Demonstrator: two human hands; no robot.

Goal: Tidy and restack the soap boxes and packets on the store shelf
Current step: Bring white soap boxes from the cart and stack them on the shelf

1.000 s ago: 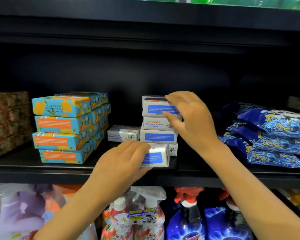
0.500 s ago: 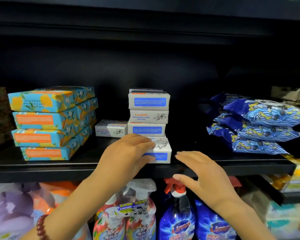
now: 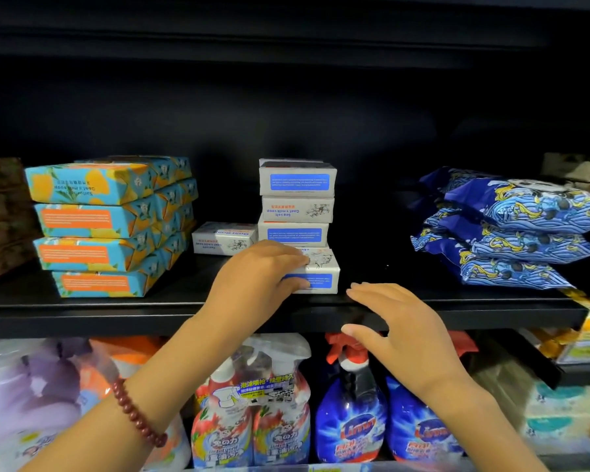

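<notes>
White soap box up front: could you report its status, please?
Left hand grips white-and-blue cardboard soap box. Right hand open at black shelf edge. Nothing blocking.

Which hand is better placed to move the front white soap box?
Left: the left hand grips the front white soap box; the right hand hovers open, empty, at the shelf edge.

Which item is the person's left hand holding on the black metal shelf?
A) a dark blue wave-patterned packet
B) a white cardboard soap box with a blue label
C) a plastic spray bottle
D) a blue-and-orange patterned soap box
B: the left hand curls round the white cardboard soap box with a blue label at the front of the black metal shelf; the right hand is open, holding nothing.
</notes>
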